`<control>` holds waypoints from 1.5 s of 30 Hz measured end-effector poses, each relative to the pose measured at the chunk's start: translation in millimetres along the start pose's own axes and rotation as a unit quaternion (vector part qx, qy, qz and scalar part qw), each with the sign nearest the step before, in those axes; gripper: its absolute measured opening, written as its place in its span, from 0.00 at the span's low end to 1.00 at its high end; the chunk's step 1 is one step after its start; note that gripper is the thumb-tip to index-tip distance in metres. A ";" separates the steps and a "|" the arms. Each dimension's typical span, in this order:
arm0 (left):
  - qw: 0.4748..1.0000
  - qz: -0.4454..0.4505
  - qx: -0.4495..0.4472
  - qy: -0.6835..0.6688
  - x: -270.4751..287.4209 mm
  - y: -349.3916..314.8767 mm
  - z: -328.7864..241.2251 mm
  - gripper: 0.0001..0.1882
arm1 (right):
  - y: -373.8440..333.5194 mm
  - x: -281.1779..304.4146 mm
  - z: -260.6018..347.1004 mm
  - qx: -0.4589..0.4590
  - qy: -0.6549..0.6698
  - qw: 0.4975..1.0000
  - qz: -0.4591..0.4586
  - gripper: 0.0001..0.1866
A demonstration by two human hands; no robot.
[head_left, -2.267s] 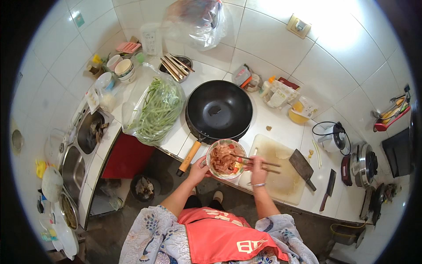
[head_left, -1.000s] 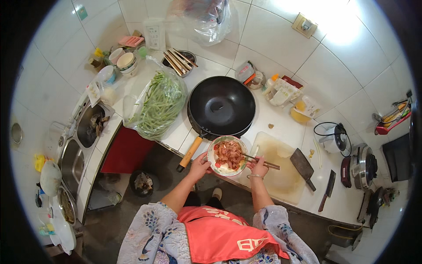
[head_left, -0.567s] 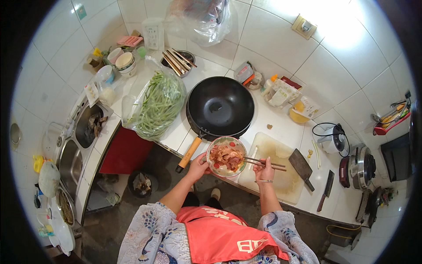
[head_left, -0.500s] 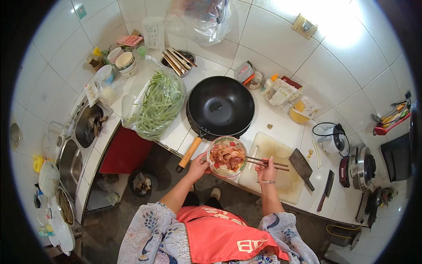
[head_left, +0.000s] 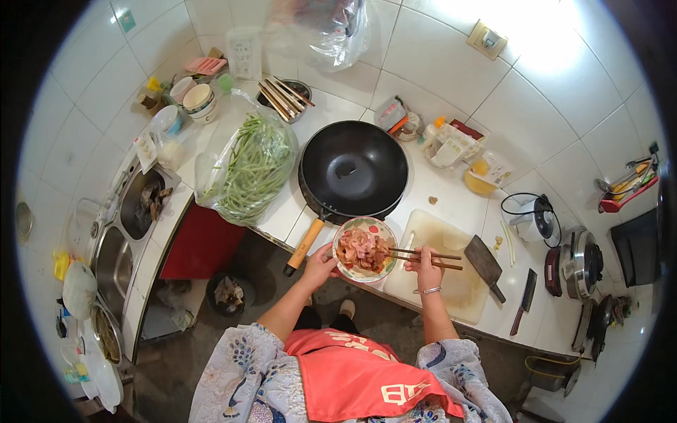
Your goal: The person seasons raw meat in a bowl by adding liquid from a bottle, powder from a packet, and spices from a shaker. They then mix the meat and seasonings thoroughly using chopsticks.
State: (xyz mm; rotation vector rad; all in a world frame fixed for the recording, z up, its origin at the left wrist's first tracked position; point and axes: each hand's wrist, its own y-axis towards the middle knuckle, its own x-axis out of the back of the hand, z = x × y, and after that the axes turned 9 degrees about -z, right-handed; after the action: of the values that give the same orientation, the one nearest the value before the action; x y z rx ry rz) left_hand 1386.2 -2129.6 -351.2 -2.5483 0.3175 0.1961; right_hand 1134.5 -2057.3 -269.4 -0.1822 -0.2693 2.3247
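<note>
A patterned bowl [head_left: 386, 235] of sliced raw meat [head_left: 361, 249] is at the counter's front edge, just nearer than the wok. My left hand [head_left: 324, 266] grips its left rim, fingers closed on it. In my right hand [head_left: 424, 266] is a pair of wooden chopsticks [head_left: 444, 261], their tips in the meat at the bowl's right side. Behind the bowl sits the black wok [head_left: 352, 169] with a little liquid at its bottom, its wooden handle [head_left: 305, 245] pointing toward me on the left. Beneath my right hand lies a white cutting board [head_left: 458, 303].
A cleaver [head_left: 484, 262] rests across the board's right edge, and a narrower knife [head_left: 523, 302] lies farther right. Left of the wok is a plastic bag of green beans [head_left: 250, 166]. A double sink [head_left: 114, 257] lines the left side; a rice cooker [head_left: 580, 264] stands at right.
The chopsticks have shifted slightly and the meat slices in the bowl have been turned over and rearranged. My right hand has moved a little to the left and up; the bowl stays in place.
</note>
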 end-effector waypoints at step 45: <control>0.999 -0.021 -0.011 -0.027 -1.1 -0.8 7.0 0.27 | -14.0 -3.0 21.3 0.298 -0.254 0.919 0.047 0.10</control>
State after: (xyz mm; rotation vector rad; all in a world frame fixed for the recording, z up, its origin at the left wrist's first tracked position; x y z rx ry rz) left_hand 1384.8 -2124.9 -356.3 -2.5641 0.2433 0.2532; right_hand 1141.7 -2052.9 -245.2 0.7303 0.2118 2.3988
